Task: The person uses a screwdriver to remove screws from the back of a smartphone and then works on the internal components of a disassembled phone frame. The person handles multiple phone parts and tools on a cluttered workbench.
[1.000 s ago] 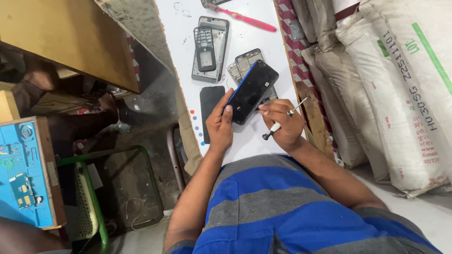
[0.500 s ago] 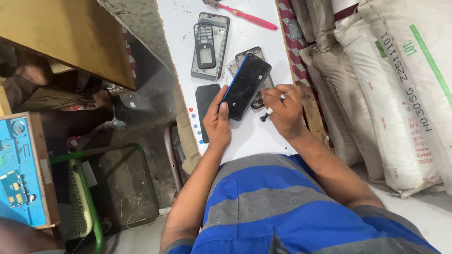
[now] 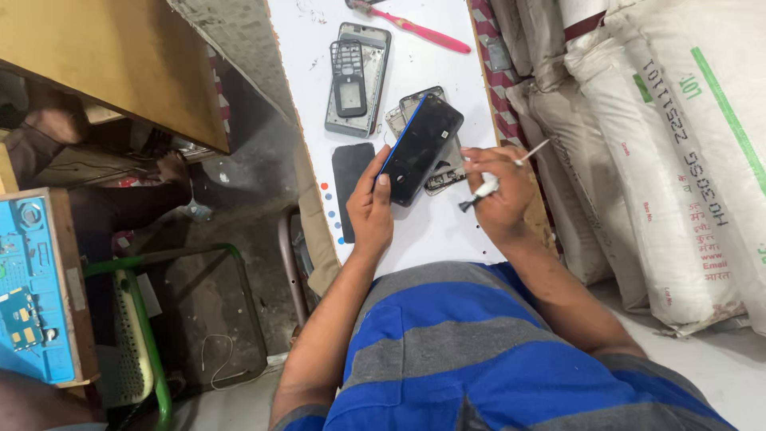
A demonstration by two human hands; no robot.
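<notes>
Near the middle of the frame the left hand (image 3: 372, 206) reaches up from the lower centre, forearm running diagonally, thumb laid along the lower edge of a dark smartphone (image 3: 420, 148) and fingers wrapped behind it, so the phone is grasped and held tilted, its blue rim facing upper left. The phone hangs over the white worktop (image 3: 435, 227), covering part of a stripped phone chassis (image 3: 444, 172) that lies beneath it. Just right of centre the right hand (image 3: 499, 191) is curled, its fingers pinched round a thin white-handled tool (image 3: 493, 182); the tool's pale shaft sticks out toward the upper right and its dark tip toward the lower left, and the hand hides the middle of it. Whether the tool touches the phone cannot be told. Left of the phone a black flat panel (image 3: 352, 186) lies on the worktop, and above it a grey phone frame (image 3: 357, 78) with a keypad housing on top. A pink-handled tool (image 3: 423, 30) at the top edge is cut off by the frame. White sacks (image 3: 670, 160) fill the right side.
</notes>
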